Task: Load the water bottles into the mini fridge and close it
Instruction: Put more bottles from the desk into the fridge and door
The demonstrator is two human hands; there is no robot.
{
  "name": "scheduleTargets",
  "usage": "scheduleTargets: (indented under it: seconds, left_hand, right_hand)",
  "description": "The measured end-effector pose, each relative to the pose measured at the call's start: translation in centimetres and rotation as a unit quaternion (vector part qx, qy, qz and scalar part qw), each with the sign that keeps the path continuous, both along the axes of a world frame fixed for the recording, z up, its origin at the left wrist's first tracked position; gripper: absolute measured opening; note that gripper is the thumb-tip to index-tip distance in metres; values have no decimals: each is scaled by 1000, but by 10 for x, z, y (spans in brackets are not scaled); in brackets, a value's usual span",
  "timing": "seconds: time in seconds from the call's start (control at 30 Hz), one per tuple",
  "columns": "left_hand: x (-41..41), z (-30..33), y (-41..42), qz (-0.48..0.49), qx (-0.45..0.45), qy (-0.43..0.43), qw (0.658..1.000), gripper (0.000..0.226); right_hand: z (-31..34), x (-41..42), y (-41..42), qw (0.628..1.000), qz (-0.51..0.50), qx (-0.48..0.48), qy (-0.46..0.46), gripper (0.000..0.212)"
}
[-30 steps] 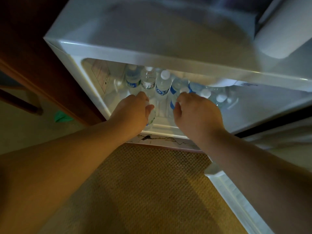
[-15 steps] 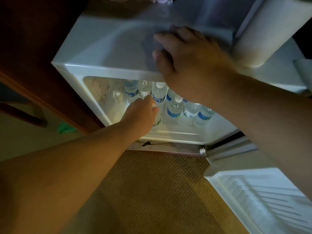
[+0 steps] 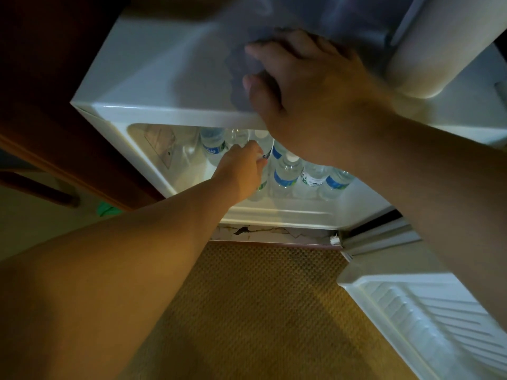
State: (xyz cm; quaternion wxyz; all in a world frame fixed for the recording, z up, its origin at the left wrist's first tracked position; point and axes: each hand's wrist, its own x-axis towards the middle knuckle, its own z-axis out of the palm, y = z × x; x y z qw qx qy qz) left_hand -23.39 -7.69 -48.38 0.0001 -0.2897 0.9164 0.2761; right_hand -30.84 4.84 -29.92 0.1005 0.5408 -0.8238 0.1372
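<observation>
White, smooth sheet metal forms the boxy mini fridge (image 3: pixel 170 86), which fills the upper half of the frame. Its door (image 3: pixel 428 311) is swung open at the lower right, and moulded parallel ribs are seen on the door's inner liner. Inside the lit cavity, clear plastic water bottles (image 3: pixel 285 174) with white caps and blue or green labels are stood upright, packed close together across the floor of the compartment.

At the centre of the frame, the left hand (image 3: pixel 241 171) is reached into the cavity with its fingers curled round a bottle at the front of the group; the grip itself is partly hidden by the back of the hand. At the upper centre, the right hand (image 3: pixel 304 78) is laid flat on the fridge's top, fingers spread and relaxed, with the thumb hooked over the front edge directly above the bottles. The two hands are kept well apart, one above the other.

A pale, rounded cylinder (image 3: pixel 439 50) is stood on the fridge top at the upper right, just beside the right hand. A coarse woven tan mat (image 3: pixel 269 311) is spread over the floor at the lower centre. Dark brown wooden furniture (image 3: pixel 55 91) is seen at the upper left, and a small green object (image 3: pixel 105 209) lies on the floor beneath it.
</observation>
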Motion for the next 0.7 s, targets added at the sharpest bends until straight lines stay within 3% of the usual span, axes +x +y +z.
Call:
scheduleTargets:
  seconds: [0.17,0.27,0.4,0.47,0.6,0.7]
  left_hand:
    - [-12,0,-3,19,0,13,1000,19]
    - [-20,-5,-6,-12,-10,-36,999,20]
    - [-26,-7,-9,-17,34,-65,997,28]
    - [-26,-6,-10,9,49,-45,998,20]
    - [-18,0,-9,-6,-15,-46,999,54]
    - [-12,3,-7,-5,-9,-39,999,65]
  right_hand:
    - [-1,0,-1,1000,-5,4,6,58]
    - [-1,0,-1,1000,-12,7,15,60]
    - [0,0,0,1000,-9,1,14,60]
    - [0,0,1,1000,-9,0,14,61]
    - [-2,-2,0,1000,-5,-5,8,59]
    - [-2,-3,0,1000,-2,-5,6,58]
